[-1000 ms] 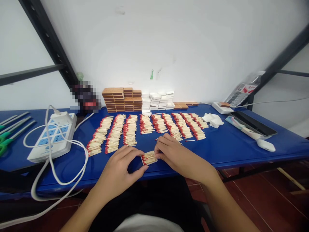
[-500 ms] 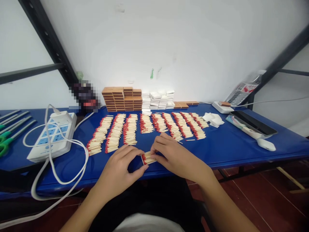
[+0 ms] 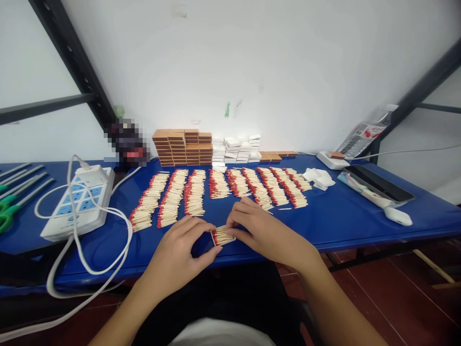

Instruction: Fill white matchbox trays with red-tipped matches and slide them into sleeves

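Close to the table's front edge lies a small white matchbox tray (image 3: 235,237) filled with red-tipped matches (image 3: 221,235). My left hand (image 3: 183,247) grips the tray's left end between thumb and forefinger, by the red heads. At the other end, the thumb and fingers of my right hand (image 3: 257,230) close on the tray and the plain match ends; the fingertips partly hide that corner. Just beyond my hands, rows of loose matches (image 3: 173,199) lie across the blue table (image 3: 219,210), heads to the left.
Brown matchbox sleeves (image 3: 183,149) and white trays (image 3: 237,149) are stacked against the wall. A power strip (image 3: 81,202) with looping white cables stands left, near green-handled tools (image 3: 10,211). To the right are white pieces (image 3: 319,178), a phone (image 3: 378,182) and a plastic bottle (image 3: 372,132).
My right hand has shifted slightly to the right along the tray, so more of the matches and the tray's right end show. The left hand has stayed in place.
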The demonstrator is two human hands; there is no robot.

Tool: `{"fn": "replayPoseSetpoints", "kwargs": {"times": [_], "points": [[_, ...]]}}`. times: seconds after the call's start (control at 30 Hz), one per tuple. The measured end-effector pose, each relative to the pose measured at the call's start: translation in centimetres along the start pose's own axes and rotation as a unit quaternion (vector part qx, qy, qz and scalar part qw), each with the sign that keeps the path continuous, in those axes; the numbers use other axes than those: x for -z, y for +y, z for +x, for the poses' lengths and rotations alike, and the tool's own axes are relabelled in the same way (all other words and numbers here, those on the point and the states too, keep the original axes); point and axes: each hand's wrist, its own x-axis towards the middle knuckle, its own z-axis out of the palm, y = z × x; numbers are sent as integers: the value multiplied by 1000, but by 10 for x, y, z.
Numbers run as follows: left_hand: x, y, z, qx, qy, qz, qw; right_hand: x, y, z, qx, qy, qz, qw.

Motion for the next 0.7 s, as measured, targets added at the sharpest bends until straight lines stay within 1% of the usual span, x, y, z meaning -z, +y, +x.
{"fn": "replayPoseSetpoints", "kwargs": {"times": [0.07, 0.1, 0.17, 0.2, 0.27, 0.3, 0.37, 0.43, 0.5, 0.6, 0.7], "points": [[0, 0, 0, 3, 1, -1, 1000, 4, 9, -1, -15, 38, -23, 999], [0, 0, 0, 5, 2, -1, 1000, 6, 16, -1, -32, 65, -51, 996], [0, 0, 1, 6, 5, -2, 1000, 9, 32, -3, -78, 112, -126, 982], [-1, 1, 1, 6, 7, -2, 1000, 9, 40, -4, -101, 125, -160, 974], [-1, 1, 1, 7, 8, -2, 1000, 9, 54, -6, -128, 125, -196, 964], [-1, 1, 1, 8, 8, -2, 1000, 8, 59, -6, -129, 119, -196, 965], [-1, 1, 1, 7, 6, -1, 1000, 5, 65, -5, -111, 110, -178, 972], [-1, 1, 0, 3, 7, 1, 1000, 4, 65, -2, -87, 99, -159, 979], [-1, 0, 0, 1, 5, 4, 1000, 3, 64, 0, -79, 87, -148, 982], [-1, 0, 0, 4, 1, 6, 1000, 3, 64, 1, -91, 81, -143, 982], [-1, 0, 0, 2, 3, 5, 1000, 2, 68, -1, -107, 93, -157, 977]]}}
